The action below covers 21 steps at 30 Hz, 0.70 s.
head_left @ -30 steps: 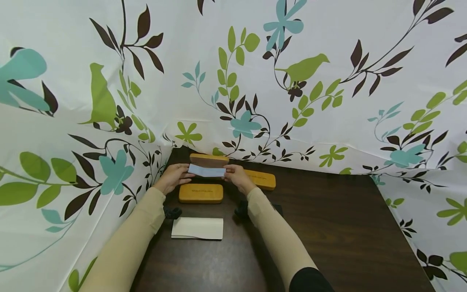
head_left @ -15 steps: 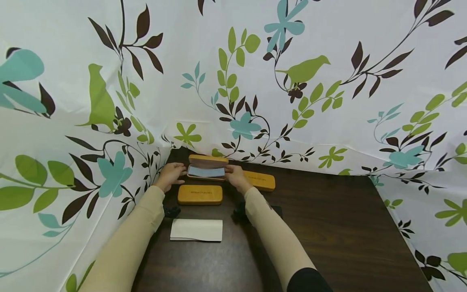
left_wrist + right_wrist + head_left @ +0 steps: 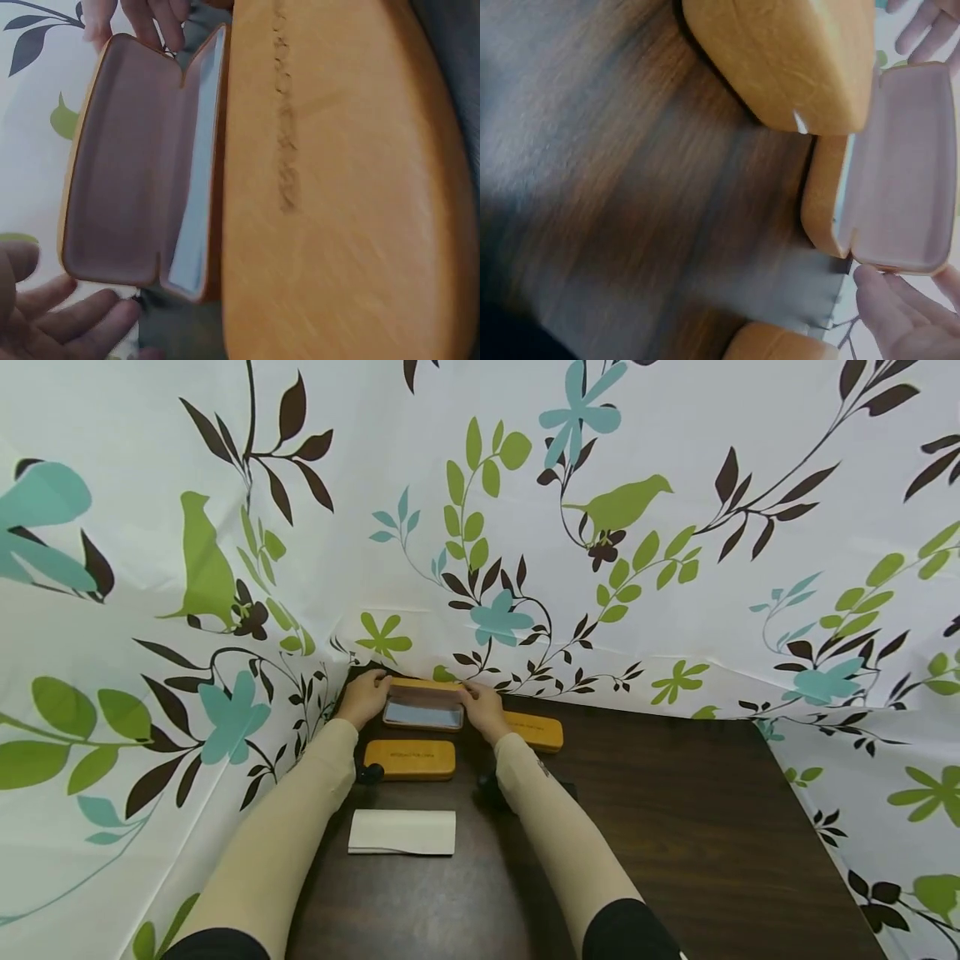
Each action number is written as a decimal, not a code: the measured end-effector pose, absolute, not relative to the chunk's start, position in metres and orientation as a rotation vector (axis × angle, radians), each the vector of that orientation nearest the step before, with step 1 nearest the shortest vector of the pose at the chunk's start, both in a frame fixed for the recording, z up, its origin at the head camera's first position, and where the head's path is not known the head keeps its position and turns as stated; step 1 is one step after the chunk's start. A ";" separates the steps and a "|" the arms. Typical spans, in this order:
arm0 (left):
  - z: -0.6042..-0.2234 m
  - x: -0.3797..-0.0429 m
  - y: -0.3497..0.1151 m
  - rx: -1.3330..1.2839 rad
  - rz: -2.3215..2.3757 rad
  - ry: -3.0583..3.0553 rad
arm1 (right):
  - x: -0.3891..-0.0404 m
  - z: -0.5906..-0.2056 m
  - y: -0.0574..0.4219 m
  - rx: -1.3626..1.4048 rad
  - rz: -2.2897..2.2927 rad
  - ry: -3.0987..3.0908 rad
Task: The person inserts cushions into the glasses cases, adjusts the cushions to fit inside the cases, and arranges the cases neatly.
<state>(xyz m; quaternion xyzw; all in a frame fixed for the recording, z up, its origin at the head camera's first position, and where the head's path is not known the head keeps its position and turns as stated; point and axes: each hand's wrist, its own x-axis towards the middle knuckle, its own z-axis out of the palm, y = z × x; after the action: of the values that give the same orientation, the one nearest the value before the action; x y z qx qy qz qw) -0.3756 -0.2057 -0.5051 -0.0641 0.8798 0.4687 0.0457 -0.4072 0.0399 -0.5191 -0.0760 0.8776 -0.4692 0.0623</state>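
Observation:
A tan eyeglass case [image 3: 423, 718] stands with its lid raised at the back of the dark table; its inside is mauve. Folded light-blue cloth [image 3: 196, 172] lies in its bottom half. My left hand [image 3: 364, 697] is at the left end of the lid [image 3: 120, 165], fingers spread and fairly straight in the left wrist view. At the lid's right end, my right hand [image 3: 486, 710] touches the edge with its fingertips, as the right wrist view shows. The fingers' far sides are partly hidden by the lid.
In front of the raised-lid case lies a closed tan case [image 3: 410, 760]. Another closed case [image 3: 536, 731] sits right of my right hand. A folded cream cloth [image 3: 402, 832] lies nearer on the table [image 3: 675, 827]. Patterned fabric [image 3: 450, 568] hangs close behind and at the left.
The blue cloth, held up between both hands earlier, has gone down into the case and been let go. Both hands have since moved away from me to the ends of the raised lid.

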 end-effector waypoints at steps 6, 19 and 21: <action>-0.517 -0.374 -0.204 -0.252 1.424 2.778 | -0.406 -0.530 0.030 -0.202 -1.454 2.723; -0.524 -0.366 -0.209 -0.175 1.452 2.824 | -0.401 -0.525 0.034 -0.139 -1.400 2.755; -0.525 -0.367 -0.207 -0.180 1.461 2.826 | -0.403 -0.526 0.036 -0.122 -1.420 2.747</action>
<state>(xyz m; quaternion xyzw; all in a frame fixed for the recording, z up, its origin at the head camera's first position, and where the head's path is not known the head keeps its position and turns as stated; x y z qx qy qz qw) -0.3669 -0.2072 -0.5253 -0.0566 0.8867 0.4583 -0.0222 -0.4027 0.0360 -0.5265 -0.0395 0.8873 -0.4588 0.0235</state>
